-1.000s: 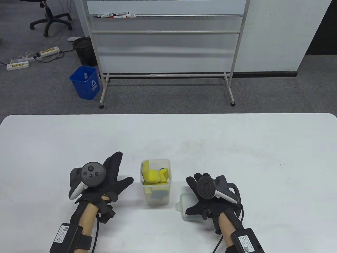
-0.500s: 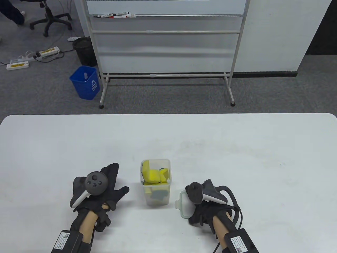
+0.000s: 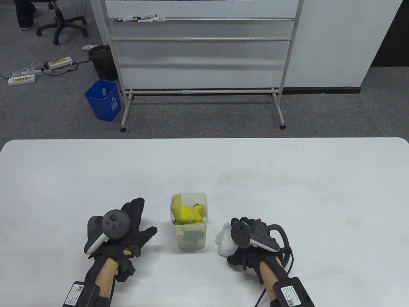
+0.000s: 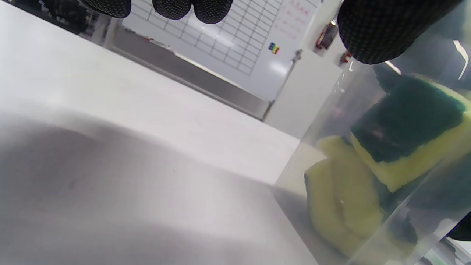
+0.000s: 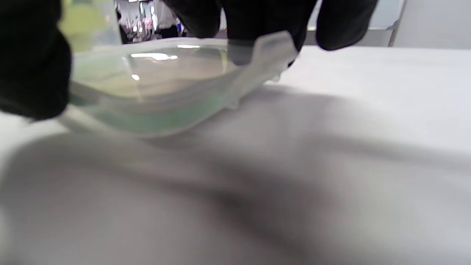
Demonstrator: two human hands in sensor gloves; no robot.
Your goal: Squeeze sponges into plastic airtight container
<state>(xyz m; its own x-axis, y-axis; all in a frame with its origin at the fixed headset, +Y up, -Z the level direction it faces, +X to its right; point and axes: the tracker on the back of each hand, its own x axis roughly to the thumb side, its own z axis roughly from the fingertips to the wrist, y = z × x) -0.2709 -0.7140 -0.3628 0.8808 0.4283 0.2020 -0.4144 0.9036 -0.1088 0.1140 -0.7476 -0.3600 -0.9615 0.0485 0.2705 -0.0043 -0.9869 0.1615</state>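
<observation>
A clear plastic container (image 3: 189, 223) stands open on the white table (image 3: 287, 179), stuffed with yellow-and-green sponges (image 3: 187, 212). The left wrist view shows the sponges (image 4: 397, 147) pressed against its clear wall. My left hand (image 3: 127, 227) lies open and empty on the table just left of the container, fingers spread. My right hand (image 3: 243, 246) grips the translucent lid (image 3: 224, 243) just right of the container and holds it tilted. In the right wrist view my fingers (image 5: 257, 22) and thumb pinch the lid (image 5: 165, 84) with one edge off the table.
A whiteboard stand (image 3: 201, 64) and a blue bin (image 3: 104, 99) stand on the floor beyond the table's far edge. The table surface stretches bare behind and to both sides of the container.
My right hand closed on the lid where it lay flat and has tipped it up off the table, shifting slightly toward the container. My left hand drew back a little and settled.
</observation>
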